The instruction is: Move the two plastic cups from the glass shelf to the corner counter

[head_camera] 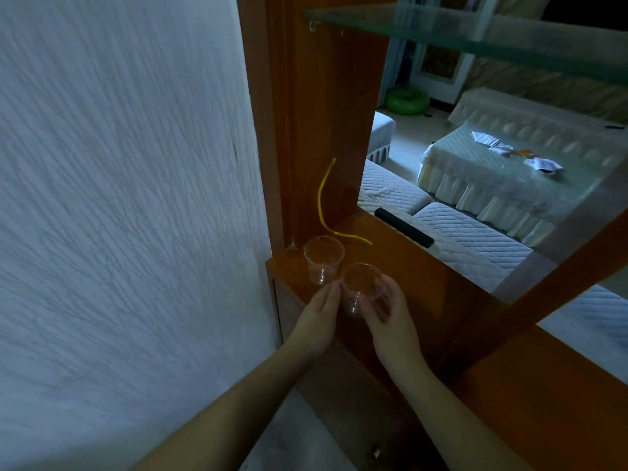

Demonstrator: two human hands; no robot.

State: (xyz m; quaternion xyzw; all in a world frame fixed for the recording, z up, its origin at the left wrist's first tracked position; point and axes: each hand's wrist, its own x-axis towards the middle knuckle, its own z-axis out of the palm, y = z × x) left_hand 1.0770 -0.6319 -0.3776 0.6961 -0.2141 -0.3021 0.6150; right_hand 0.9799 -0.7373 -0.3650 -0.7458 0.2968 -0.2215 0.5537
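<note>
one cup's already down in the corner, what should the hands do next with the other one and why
Probably lower the held cup straight down onto the wooden counter and let go. The first cup already stands upright in the corner by the yellow cord, and the held one sits just beside it, between the left hand and right hand. Keep it slightly to the right to avoid knocking its neighbour.

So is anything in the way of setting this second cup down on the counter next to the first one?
Nothing visible. The held cup is already right beside the first cup, over bare counter. The yellow string lies behind them, clear of that spot.
</note>
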